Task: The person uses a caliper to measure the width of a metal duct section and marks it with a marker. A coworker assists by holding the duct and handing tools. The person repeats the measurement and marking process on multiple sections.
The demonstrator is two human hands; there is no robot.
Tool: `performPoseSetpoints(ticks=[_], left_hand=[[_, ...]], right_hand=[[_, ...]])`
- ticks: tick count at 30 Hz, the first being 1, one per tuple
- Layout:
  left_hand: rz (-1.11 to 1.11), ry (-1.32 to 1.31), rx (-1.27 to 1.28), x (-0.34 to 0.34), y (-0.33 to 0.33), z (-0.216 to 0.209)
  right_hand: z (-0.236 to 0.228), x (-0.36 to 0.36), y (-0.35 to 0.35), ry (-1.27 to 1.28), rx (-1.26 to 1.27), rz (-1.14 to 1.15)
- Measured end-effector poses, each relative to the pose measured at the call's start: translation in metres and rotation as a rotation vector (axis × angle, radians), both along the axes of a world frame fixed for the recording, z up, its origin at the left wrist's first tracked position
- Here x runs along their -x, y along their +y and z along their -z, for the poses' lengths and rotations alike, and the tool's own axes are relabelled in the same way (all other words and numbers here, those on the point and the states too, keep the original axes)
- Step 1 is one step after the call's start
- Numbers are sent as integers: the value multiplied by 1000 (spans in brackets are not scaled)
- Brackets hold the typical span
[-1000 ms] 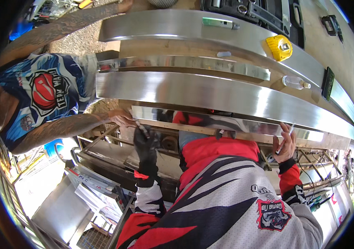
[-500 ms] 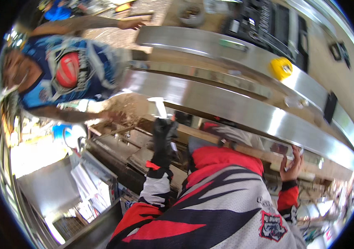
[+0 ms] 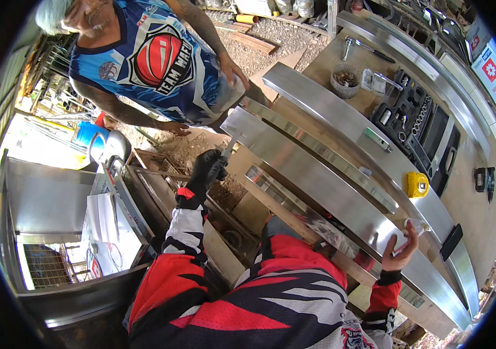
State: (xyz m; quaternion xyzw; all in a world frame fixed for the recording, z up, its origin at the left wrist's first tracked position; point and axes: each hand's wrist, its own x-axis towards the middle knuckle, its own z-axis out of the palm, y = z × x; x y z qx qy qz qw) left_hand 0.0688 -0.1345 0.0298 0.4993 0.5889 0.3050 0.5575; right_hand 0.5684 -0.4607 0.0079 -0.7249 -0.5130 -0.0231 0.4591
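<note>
My left hand (image 3: 206, 170), in a black glove, is closed around a narrow, flat metal tool (image 3: 232, 143). The tool's upper end reaches the left end of a long shiny metal bar (image 3: 312, 180); its exact kind is unclear. Bare and with fingers apart, my right hand (image 3: 400, 251) is at the near side of the same bar towards its right end. Its fingertips are over the metal, and I cannot tell how firmly they touch. A small clear plastic piece (image 3: 417, 225) is close to those fingertips.
Beyond lies a second metal bar (image 3: 329, 113) bearing a green level (image 3: 377, 140), a yellow tape measure (image 3: 417, 184) and a black rectangular object (image 3: 450, 242). An open socket set (image 3: 419, 125) and a drill (image 3: 485, 185) rest on the table (image 3: 474, 151). A person (image 3: 143, 64) stands at far left.
My view has turned, so the bars slope more steeply down to the right. The person opposite has drawn their arms closer to their body. My left hand still holds the metal tool.
</note>
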Motion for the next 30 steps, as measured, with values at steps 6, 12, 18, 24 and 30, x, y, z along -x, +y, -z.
performPoseSetpoints(ticks=[6,12,18,24,30], left_hand=[[53,-29,116,17,17,29],[38,-67,331,3,37,29],[67,-36,410,-10,46,29],[65,-77,477,-13,57,32],[50,-61,506,-20,55,30]], right_hand=[[-27,104,135,271,-111,-244],[-40,187,201,333,3,-341],[-49,224,239,427,55,-375],[-43,246,290,490,200,-466],[-24,252,338,900,190,-450]])
